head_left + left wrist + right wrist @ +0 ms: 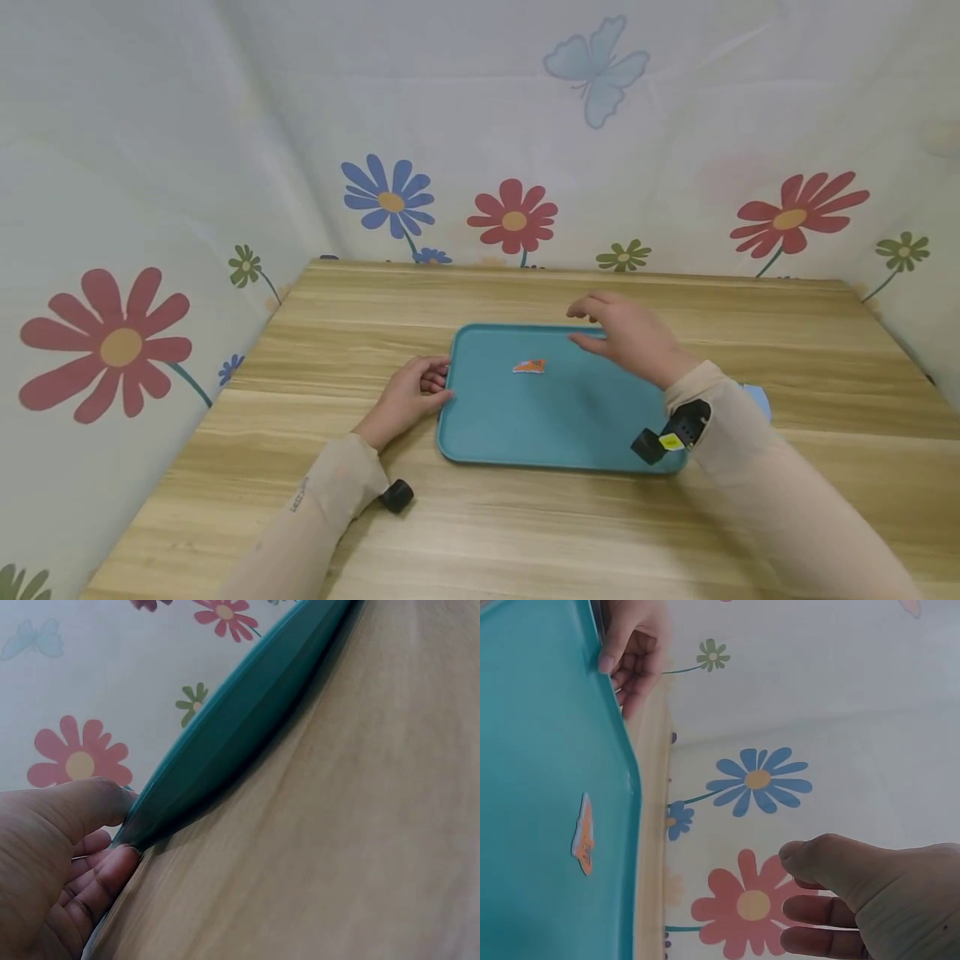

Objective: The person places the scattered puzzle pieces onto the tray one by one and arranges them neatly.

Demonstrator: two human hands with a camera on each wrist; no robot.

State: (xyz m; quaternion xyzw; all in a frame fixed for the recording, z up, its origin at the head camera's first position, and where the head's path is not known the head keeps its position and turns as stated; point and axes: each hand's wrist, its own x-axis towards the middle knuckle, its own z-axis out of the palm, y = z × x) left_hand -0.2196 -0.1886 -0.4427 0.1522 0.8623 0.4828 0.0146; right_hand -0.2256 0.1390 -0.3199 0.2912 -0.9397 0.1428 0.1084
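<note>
A teal rectangular tray (495,425) lies on the wooden table. On its surface is a small orange and white flat piece, like torn paper or packaging (529,367); its exact kind is unclear. My left hand (408,398) pinches the tray's left rim, with the thumb on top and the fingers below, as the left wrist view also shows. Above the tray's far right part hovers my right hand (633,333), fingers loosely bent and apart, holding nothing. The right forearm hides the tray's right edge.
A light blue object (757,402) shows partly from behind my right forearm. The wooden table (375,308) extends around the tray. A white cloth backdrop (465,100) printed with flowers and a butterfly stands behind and at the sides.
</note>
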